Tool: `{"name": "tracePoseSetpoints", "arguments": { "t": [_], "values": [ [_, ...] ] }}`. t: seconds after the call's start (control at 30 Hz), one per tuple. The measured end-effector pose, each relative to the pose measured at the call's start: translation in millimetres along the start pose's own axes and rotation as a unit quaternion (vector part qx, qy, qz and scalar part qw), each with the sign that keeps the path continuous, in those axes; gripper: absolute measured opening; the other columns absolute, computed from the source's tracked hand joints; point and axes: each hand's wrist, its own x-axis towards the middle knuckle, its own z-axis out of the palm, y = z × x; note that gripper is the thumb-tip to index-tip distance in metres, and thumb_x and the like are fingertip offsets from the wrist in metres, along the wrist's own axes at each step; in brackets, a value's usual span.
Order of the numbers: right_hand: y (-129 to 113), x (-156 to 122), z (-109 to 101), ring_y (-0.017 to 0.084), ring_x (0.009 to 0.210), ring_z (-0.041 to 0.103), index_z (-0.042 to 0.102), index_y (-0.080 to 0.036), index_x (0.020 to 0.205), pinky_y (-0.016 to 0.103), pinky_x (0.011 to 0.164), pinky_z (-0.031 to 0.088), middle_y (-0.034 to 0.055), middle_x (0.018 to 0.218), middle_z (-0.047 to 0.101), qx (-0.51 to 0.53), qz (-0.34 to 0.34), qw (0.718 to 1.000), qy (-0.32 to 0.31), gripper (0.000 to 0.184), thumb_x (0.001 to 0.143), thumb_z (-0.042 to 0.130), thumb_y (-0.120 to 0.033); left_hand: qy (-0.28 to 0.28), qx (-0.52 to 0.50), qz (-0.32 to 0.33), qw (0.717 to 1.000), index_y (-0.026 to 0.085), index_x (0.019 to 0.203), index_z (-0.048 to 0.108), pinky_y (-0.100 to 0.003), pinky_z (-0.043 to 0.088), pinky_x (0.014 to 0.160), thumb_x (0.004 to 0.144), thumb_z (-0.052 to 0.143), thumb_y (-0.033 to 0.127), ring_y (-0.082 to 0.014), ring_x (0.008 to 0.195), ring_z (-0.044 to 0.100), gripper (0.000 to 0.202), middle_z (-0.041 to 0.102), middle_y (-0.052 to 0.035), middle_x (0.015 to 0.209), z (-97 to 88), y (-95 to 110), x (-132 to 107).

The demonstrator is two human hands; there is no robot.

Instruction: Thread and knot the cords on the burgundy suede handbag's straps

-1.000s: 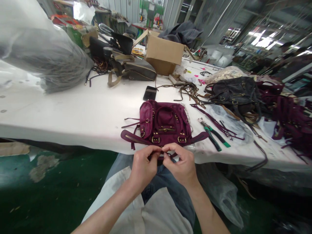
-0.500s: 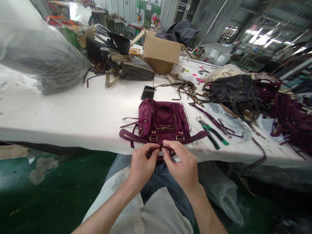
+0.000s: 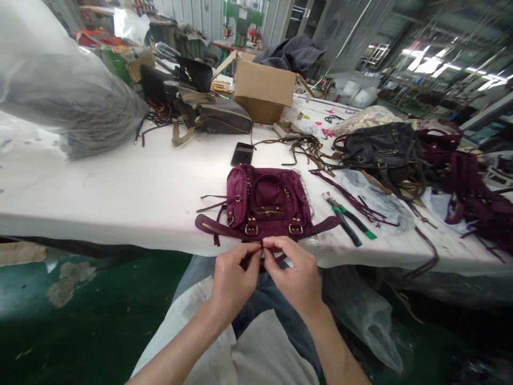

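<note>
A purple handbag (image 3: 270, 195) with brass buckles and a front zip lies on the white table, its near edge at the table's front. Just below that edge, my left hand (image 3: 236, 272) is closed in a pinch, thumb against forefinger. Opposite it my right hand (image 3: 294, 270) pinches too, and the fingertips of both hands nearly meet. Whatever small piece sits between them is hidden by the fingers. A purple strap loop of the bag shows partly behind the right fingers. Green-handled pliers (image 3: 348, 218) lie right of the bag.
A black phone (image 3: 242, 154) lies behind the bag. Purple cords (image 3: 352, 198), a dark grey handbag (image 3: 385, 147) and more purple pieces (image 3: 476, 187) cover the right side. An open cardboard box (image 3: 264, 85) stands at the back. A large plastic sack (image 3: 88, 101) occupies the left.
My right hand has shifted slightly left, closer to the left fingertips. Both hands keep their pinch, and the handbag stays in nearly the same place.
</note>
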Motion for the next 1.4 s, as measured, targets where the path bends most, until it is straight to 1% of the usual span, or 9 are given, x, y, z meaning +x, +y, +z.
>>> {"name": "tracePoseSetpoints", "arguments": {
  "t": [0.23,0.4,0.6,0.83,1.03,1.13,1.23,1.33,1.4],
  "values": [
    [-3.9,-6.9,13.6,0.022,0.103,0.074,0.074,-0.025,0.116,0.033,0.093,0.061,0.0064,0.111,0.076,-0.005,-0.007,0.999,0.032,0.019,0.103,0.064,-0.016,0.039,0.082,0.031,0.995,0.022,0.098,0.079,-0.026,0.061,0.073,0.096,0.068,0.023,-0.0180,0.074,0.079,0.012,0.084,-0.0018,0.087,-0.2,-8.9,-3.8],
    [-4.8,-32.4,29.1,0.024,0.093,0.078,0.076,-0.024,0.110,0.034,0.083,0.065,0.0086,0.105,0.079,0.055,0.151,0.985,0.064,0.016,0.104,0.072,-0.038,0.047,0.073,0.007,0.996,0.022,0.095,0.077,-0.026,0.064,0.074,0.094,0.068,0.026,-0.0179,0.075,0.080,0.010,0.086,-0.0038,0.096,-11.1,-16.1,-10.0],
    [-7.0,-42.4,54.3,0.029,0.114,0.078,0.070,-0.021,0.128,0.040,0.100,0.067,0.0127,0.125,0.080,0.349,0.311,0.884,0.023,0.050,0.089,0.088,-0.047,-0.001,0.016,-0.056,0.998,0.022,0.096,0.077,-0.026,0.066,0.075,0.094,0.068,0.028,-0.0183,0.079,0.081,0.011,0.086,-0.0061,0.109,-27.0,-15.6,-25.1],
    [-9.3,-30.7,59.2,0.030,0.109,0.080,0.075,-0.017,0.118,0.044,0.101,0.065,0.0144,0.115,0.082,0.420,0.370,0.826,0.062,0.046,0.086,0.091,-0.047,-0.036,0.030,-0.092,0.995,0.023,0.089,0.076,-0.028,0.068,0.077,0.094,0.067,0.027,-0.0196,0.080,0.082,0.011,0.084,-0.0062,0.117,-44.8,-26.5,-56.4],
    [-1.5,-40.1,63.6,0.027,0.104,0.080,0.073,-0.017,0.128,0.043,0.101,0.064,0.0130,0.114,0.082,0.418,0.361,0.832,0.054,0.049,0.095,0.081,-0.052,-0.087,0.018,-0.126,0.988,0.023,0.086,0.073,-0.035,0.066,0.091,0.097,0.064,0.029,-0.0270,0.107,0.081,0.016,0.081,-0.0090,0.129,-66.0,-37.0,-70.5],
    [1.6,-41.9,62.7,0.027,0.108,0.078,0.073,-0.018,0.131,0.044,0.107,0.060,0.0123,0.115,0.082,0.395,0.351,0.847,0.049,0.048,0.097,0.079,-0.052,-0.088,-0.044,-0.155,0.983,0.022,0.109,0.076,-0.038,0.063,0.099,0.100,0.065,0.042,-0.0302,0.122,0.075,0.024,0.071,-0.0142,0.147,-65.9,-27.6,-52.3],
    [1.8,-41.4,59.7,0.028,0.115,0.076,0.073,-0.019,0.132,0.042,0.105,0.060,0.0124,0.119,0.081,0.383,0.348,0.855,0.038,0.049,0.098,0.078,-0.053,-0.131,-0.156,-0.181,0.962,0.018,0.123,0.076,-0.037,0.062,0.097,0.098,0.071,0.050,-0.0285,0.111,0.077,0.041,0.079,-0.0155,0.127,-50.7,-16.6,-30.6],
    [0.7,-41.4,56.6,0.030,0.112,0.077,0.073,-0.020,0.134,0.039,0.092,0.064,0.0133,0.124,0.080,0.388,0.363,0.846,0.034,0.052,0.096,0.078,-0.056,-0.196,-0.245,-0.219,0.924,0.015,0.106,0.080,-0.030,0.059,0.077,0.094,0.077,0.051,-0.0206,0.080,0.072,0.039,0.078,-0.0081,0.088,-31.6,-12.8,-17.4],
    [0.2,-41.8,55.6,0.030,0.110,0.077,0.073,-0.021,0.135,0.039,0.092,0.064,0.0130,0.124,0.080,0.394,0.368,0.841,0.036,0.052,0.096,0.079,-0.055,-0.188,-0.280,-0.262,0.904,0.013,0.094,0.078,-0.026,0.053,0.067,0.091,0.080,0.052,-0.0157,0.067,0.063,0.039,0.071,-0.0039,0.074,-24.2,-14.5,-14.3]
  ]
}}
